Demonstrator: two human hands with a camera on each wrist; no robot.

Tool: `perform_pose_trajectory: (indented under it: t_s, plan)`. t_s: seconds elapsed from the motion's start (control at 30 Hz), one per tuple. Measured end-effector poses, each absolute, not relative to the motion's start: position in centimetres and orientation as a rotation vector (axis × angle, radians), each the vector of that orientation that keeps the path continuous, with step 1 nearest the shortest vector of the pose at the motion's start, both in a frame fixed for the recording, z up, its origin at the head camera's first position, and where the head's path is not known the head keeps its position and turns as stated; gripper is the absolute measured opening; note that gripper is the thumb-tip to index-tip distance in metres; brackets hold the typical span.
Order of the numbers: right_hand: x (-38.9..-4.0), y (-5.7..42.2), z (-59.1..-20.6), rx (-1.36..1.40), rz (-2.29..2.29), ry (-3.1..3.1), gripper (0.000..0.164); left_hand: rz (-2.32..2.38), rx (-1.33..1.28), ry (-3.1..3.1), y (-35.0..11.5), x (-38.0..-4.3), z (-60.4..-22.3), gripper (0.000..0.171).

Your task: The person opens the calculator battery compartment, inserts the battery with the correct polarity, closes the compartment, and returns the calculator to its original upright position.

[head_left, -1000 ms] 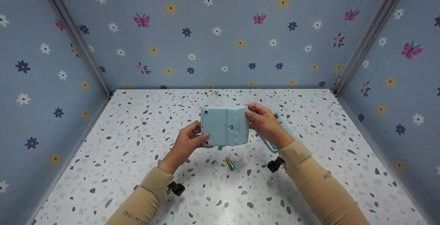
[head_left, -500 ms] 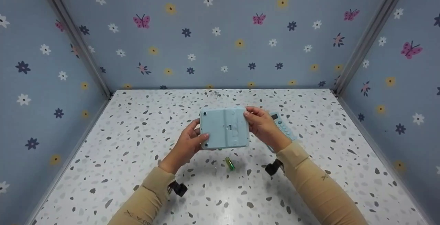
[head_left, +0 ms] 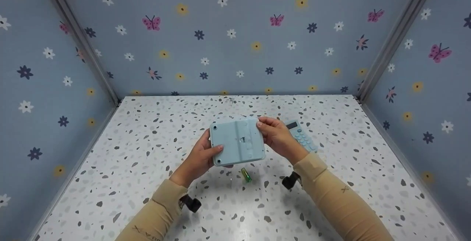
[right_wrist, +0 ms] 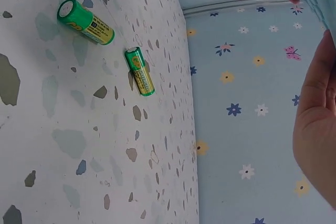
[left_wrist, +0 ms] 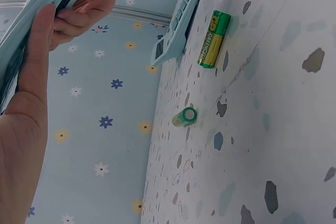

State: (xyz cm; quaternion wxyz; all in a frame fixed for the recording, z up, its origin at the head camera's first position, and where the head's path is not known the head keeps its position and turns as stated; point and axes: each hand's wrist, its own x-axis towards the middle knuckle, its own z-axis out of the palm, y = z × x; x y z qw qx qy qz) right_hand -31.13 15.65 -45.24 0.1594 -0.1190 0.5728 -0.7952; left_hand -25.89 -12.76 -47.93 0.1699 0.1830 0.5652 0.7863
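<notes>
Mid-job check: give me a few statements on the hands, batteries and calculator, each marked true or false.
1. The left hand and the right hand both hold the light-blue device. True.
2. In the head view, the right hand hides part of the calculator. True.
3. The calculator lies face down. False: its keys and display face up.
4. Two green-and-yellow batteries lie on the speckled tabletop. True.
5. Those batteries touch each other. False: they lie apart.
</notes>
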Motion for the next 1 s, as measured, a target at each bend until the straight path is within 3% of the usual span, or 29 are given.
perform_pose_trajectory:
  t_s: [0.2, 0.47, 1.0]
  plan:
    - [-30.9, 15.1, -44.7, -0.241, -2.208, 1.876, 0.014, 2.259, 0.492, 1.592, -13.2, -25.8, -47.9, 0.078]
    - [-30.4, 14.4, -44.6, -0.360, -2.075, 2.348, 0.038, 2.282, 0.451, 1.626, -14.0, -25.9, -48.3, 0.077]
    - [-28.2, 11.5, -44.6, -0.685, -1.876, 2.649, 0.041, 2.271, 0.413, 1.724, -14.9, -25.6, -49.0, 0.076]
